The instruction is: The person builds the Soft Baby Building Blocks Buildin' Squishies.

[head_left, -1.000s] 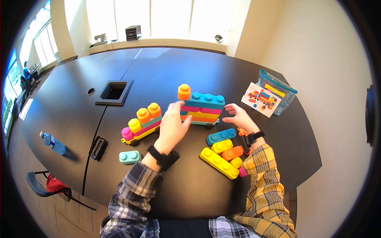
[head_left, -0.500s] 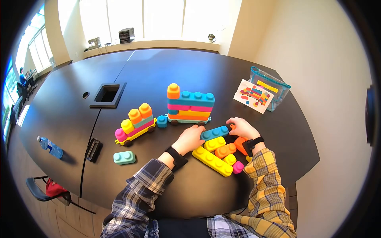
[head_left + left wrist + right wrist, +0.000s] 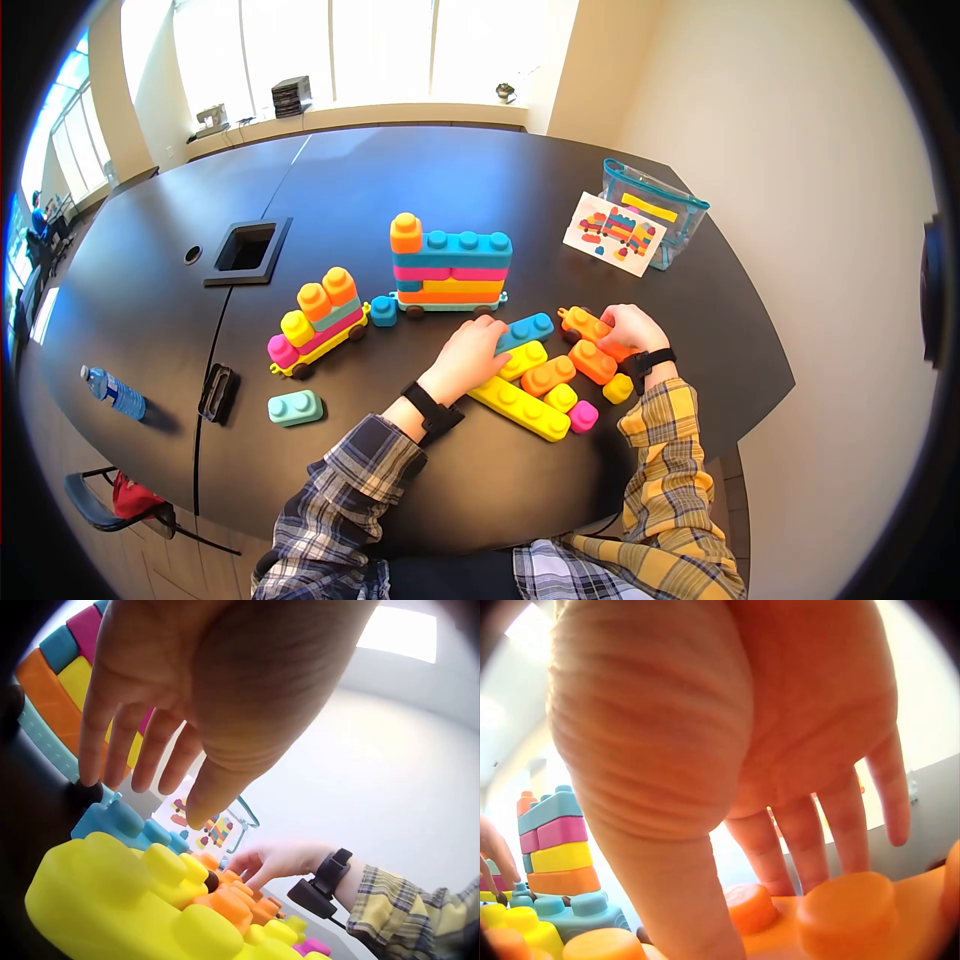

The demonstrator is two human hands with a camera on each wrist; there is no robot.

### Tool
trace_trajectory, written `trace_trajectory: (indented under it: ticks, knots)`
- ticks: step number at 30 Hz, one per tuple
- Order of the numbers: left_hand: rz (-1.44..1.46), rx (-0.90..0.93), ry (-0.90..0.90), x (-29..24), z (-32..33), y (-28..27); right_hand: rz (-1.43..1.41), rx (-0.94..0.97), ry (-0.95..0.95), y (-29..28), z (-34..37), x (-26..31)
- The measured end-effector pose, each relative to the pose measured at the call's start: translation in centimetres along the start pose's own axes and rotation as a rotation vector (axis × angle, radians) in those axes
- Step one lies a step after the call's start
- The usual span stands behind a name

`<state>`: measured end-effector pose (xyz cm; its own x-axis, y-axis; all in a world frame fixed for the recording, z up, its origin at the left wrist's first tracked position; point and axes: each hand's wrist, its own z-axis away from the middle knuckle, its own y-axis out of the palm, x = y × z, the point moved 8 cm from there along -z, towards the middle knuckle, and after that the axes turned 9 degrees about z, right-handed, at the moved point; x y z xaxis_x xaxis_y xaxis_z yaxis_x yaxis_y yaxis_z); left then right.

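My right hand (image 3: 637, 328) grips an orange wheeled base (image 3: 585, 324) at the right of the brick pile, thumb on the near side and fingers on the far side. In the right wrist view the studs of the base (image 3: 847, 911) show beside the thumb. My left hand (image 3: 468, 352) hovers at the left end of a long blue brick (image 3: 528, 331), its fingers loosely bent and holding nothing. Below it lie a long yellow brick (image 3: 520, 408) and a shorter yellow brick (image 3: 523, 358). Orange bricks (image 3: 548, 376) lie between the hands.
Behind the hands stands a tall block car (image 3: 450, 272); left of it are a small blue brick (image 3: 384, 311) and a lower wheeled car (image 3: 318, 325). A picture card (image 3: 613, 234) leans on a clear bag (image 3: 655, 200). A mint brick (image 3: 295, 408) and water bottle (image 3: 113, 392) are left.
Both hands have come away from the tall car: the left down to the blue brick, the right to the orange wheeled base, which it now grips. The head view has shifted rightward.
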<state>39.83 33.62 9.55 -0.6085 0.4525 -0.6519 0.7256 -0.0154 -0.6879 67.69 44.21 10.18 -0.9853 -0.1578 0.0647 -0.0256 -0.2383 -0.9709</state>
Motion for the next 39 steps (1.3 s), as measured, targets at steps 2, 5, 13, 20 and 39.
trace_trajectory:
  ticks: [2,5,13,20,39]
  knots:
    - [-0.020,-0.005,-0.035,-0.8,0.1,-0.1,0.014,0.038,0.013,0.8,-0.1,-0.5]
    - [-0.022,-0.048,-0.042,-2.4,0.7,-1.2,0.071,-0.014,0.001,0.6,-0.1,-0.1]
    - [0.153,-0.145,-0.026,-4.9,5.6,-7.9,-0.069,-0.466,-0.341,-6.8,6.1,7.7]
    - [0.063,-0.112,0.024,-6.3,11.0,-10.5,0.011,-0.432,-0.912,-3.3,15.0,23.6]
    - [0.026,0.247,-0.245,-0.3,16.9,-4.2,-0.045,-0.147,-0.868,7.0,17.1,24.0]
